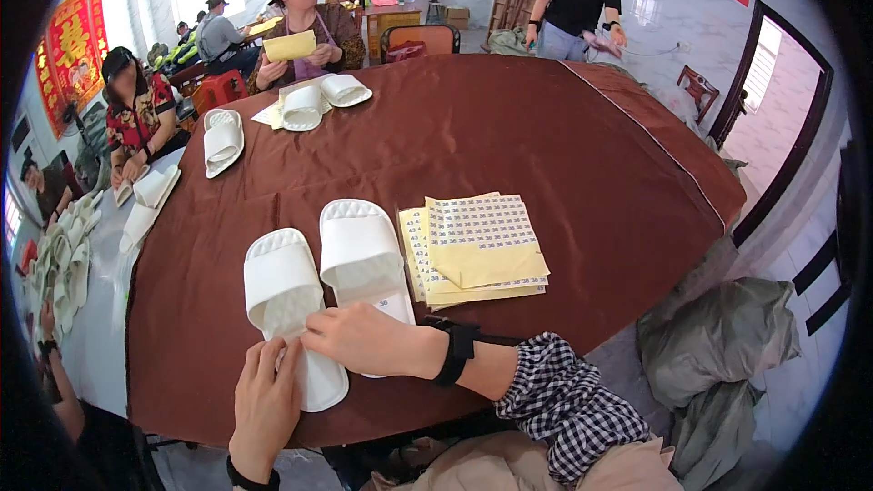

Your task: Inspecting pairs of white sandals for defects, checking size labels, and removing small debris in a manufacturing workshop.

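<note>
Two white open-toe slippers lie side by side before me, toes pointing away: the left slipper (284,277) and the right slipper (362,238). Over the insole of the left one, my left hand (265,391) and my right hand (359,336) bring their fingertips together. Both have bent, closed fingers; anything tiny pinched there is hidden. My right wrist and hand cross over the right slipper, whose insole bears a small printed label (384,303). To the right of the pair, a stack of yellow-backed sticker sheets (486,259) rests on the cloth, its top sheet partly bare of stickers.
A brown cloth (582,173) covers the round table. More white slippers (303,107) stand at its far left, near a person holding a yellow sheet (290,45). A slipper pile (64,264) covers the left side table. Grey-green sacks (718,341) sit at right.
</note>
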Motion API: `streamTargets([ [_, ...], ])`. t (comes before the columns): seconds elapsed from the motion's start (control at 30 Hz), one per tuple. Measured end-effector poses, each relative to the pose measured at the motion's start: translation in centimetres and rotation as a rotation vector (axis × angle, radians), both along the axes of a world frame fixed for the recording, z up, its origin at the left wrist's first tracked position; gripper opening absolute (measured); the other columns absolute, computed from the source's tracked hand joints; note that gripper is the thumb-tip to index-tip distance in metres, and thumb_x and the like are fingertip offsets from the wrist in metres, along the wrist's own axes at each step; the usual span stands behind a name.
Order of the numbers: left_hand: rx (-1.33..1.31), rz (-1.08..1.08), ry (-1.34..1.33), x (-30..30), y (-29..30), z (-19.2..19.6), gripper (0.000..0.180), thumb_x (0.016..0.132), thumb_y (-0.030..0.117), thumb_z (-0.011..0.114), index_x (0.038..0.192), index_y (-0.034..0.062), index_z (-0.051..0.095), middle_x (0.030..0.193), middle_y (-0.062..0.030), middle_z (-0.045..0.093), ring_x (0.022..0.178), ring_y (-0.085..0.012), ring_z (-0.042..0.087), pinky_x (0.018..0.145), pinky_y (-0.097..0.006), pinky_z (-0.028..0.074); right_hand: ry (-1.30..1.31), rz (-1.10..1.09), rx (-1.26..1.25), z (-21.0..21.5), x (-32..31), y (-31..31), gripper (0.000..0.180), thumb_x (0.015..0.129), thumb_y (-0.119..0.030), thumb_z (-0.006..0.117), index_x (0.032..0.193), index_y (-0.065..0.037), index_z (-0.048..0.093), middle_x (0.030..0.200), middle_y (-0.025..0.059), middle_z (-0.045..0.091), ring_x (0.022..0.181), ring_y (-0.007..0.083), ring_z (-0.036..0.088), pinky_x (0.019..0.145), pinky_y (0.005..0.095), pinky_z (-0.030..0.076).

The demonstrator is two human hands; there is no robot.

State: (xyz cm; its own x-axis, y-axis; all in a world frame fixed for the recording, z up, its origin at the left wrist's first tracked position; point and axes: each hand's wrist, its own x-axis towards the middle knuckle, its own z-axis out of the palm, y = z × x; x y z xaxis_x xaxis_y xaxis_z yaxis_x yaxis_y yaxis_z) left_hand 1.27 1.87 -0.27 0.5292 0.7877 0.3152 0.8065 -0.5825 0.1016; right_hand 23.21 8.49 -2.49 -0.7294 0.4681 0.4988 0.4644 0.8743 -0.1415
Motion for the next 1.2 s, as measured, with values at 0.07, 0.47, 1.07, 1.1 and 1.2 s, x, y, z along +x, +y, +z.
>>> streamTargets([
  [0.07, 0.002, 0.003, 0.000, 0.0, -0.1, 0.0, 0.055, 0.079, -0.003, 0.066, 0.134, -0.0020, 0.059, 0.126, -0.0164, 0.056, 0.117, -0.0366, 0.056, 0.096, -0.044, 0.052, 0.011, -0.001, -0.045, 0.0, 0.0, 0.0, 0.012, 0.085, -0.006, 0.064, 0.096, -0.002, 0.064, 0.094, 0.0109, 0.063, 0.088, 0.0280, 0.070, 0.074, 0.0381, 0.059],
  [0.47, 0.013, 0.012, 0.017, -0.1, -0.1, -0.2, 0.057, 0.078, -0.003, 0.067, 0.135, -0.0017, 0.059, 0.127, -0.0164, 0.056, 0.118, -0.0364, 0.056, 0.097, -0.044, 0.052, 0.012, -0.001, -0.040, 0.3, 0.0, -0.1, 0.012, 0.086, -0.007, 0.063, 0.096, -0.001, 0.063, 0.095, 0.0113, 0.062, 0.091, 0.0277, 0.070, 0.074, 0.0381, 0.059],
  [1.07, -0.024, 0.022, -0.017, 0.4, -0.2, 0.2, 0.053, 0.082, -0.004, 0.064, 0.134, -0.0014, 0.058, 0.125, -0.0170, 0.056, 0.119, -0.0369, 0.055, 0.100, -0.045, 0.052, -0.052, -0.011, -0.030, 0.8, 0.3, -0.5, 0.024, 0.086, -0.008, 0.063, 0.109, -0.003, 0.064, 0.102, 0.0094, 0.064, 0.099, 0.0261, 0.071, 0.074, 0.0368, 0.060],
  [1.1, -0.021, 0.022, -0.019, 0.4, -0.2, 0.2, 0.053, 0.082, -0.004, 0.064, 0.135, -0.0016, 0.058, 0.126, -0.0171, 0.056, 0.119, -0.0370, 0.055, 0.100, -0.045, 0.052, -0.049, -0.013, -0.029, 0.6, 0.3, -0.4, 0.024, 0.086, -0.008, 0.064, 0.110, -0.003, 0.064, 0.102, 0.0093, 0.064, 0.098, 0.0259, 0.071, 0.074, 0.0366, 0.059],
  [1.2, -0.012, 0.020, -0.016, 0.4, -0.3, 0.2, 0.054, 0.082, -0.004, 0.064, 0.135, -0.0023, 0.058, 0.127, -0.0173, 0.056, 0.119, -0.0372, 0.055, 0.100, -0.045, 0.052, -0.024, -0.007, -0.025, 0.4, 0.2, -0.4, 0.025, 0.085, -0.007, 0.064, 0.110, -0.002, 0.064, 0.101, 0.0095, 0.064, 0.097, 0.0256, 0.071, 0.073, 0.0364, 0.059],
])
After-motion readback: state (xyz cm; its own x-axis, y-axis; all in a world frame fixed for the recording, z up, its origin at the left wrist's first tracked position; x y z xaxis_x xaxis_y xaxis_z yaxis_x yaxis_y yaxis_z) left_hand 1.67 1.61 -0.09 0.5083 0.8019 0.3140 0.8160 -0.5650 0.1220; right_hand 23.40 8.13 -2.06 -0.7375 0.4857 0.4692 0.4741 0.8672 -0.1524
